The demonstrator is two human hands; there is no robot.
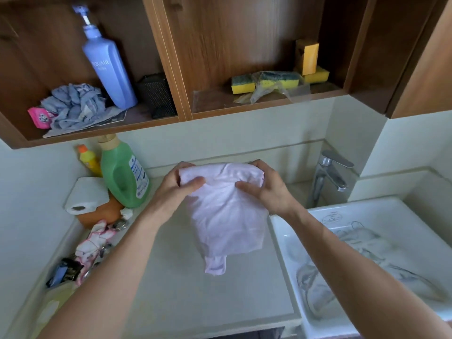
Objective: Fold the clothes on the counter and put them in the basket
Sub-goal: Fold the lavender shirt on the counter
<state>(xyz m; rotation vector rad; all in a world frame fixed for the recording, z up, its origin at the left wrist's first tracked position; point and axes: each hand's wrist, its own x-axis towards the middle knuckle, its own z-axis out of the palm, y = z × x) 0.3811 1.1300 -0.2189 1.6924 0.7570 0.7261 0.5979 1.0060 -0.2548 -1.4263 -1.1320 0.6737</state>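
Left grip (179, 185) and right grip (263, 188) each pinch the top of a folded pale shirt (228, 226) over the surface (181, 292), beside a sink (354, 208) holding grey cloth (310, 289)

**Bare hands, bare forearms**

L hand (179, 190) & R hand (264, 192) were seen uncovered, w/ knuckles & thumbs plainly shown. L forearm (117, 260) & R forearm (354, 260) were likewise shown bare, from wrist to the frame's lower edge.

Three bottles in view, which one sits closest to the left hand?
The green bottle with the tan cap, on the counter beside the left hand. The small yellow bottle stands farther left behind it; the blue pump bottle is up on the shelf.
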